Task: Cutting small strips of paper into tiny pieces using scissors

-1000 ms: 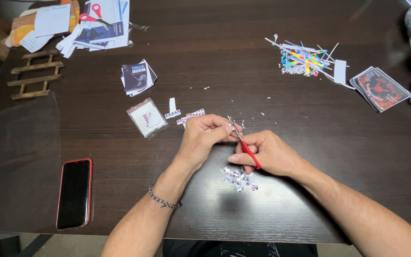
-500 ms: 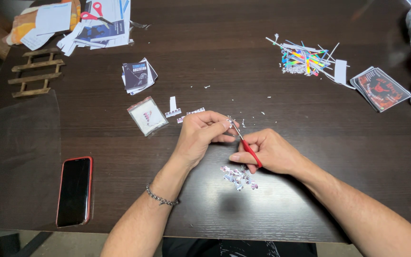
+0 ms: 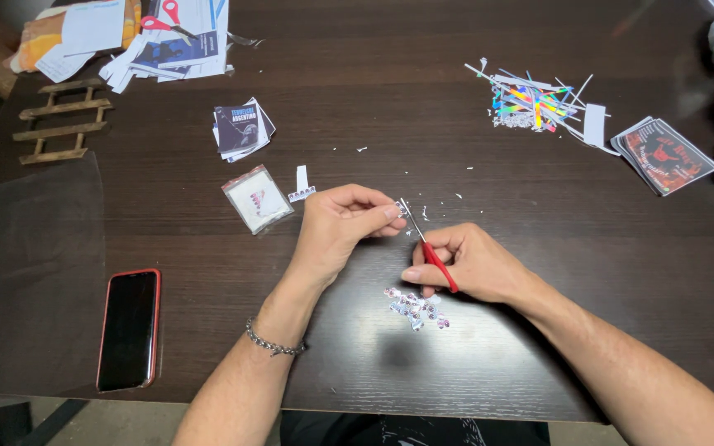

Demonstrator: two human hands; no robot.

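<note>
Near the middle of the frame, the right hand (image 3: 477,266) grips small red-handled scissors (image 3: 428,246), blades pointing up toward the left hand (image 3: 342,225); the left hand pinches a tiny shiny paper piece (image 3: 400,207) at its fingertips, right at the blade tips; a little pile of cut shiny bits (image 3: 415,307) lies on the dark bench (image 3: 390,124) just below the right hand; a red-edged phone (image 3: 129,328) lies at lower left; a small clear packet (image 3: 257,198) sits left of the left hand.

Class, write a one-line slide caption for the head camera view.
Right hand snips with red-handled scissors at a tiny shiny piece pinched by the left hand.
</note>
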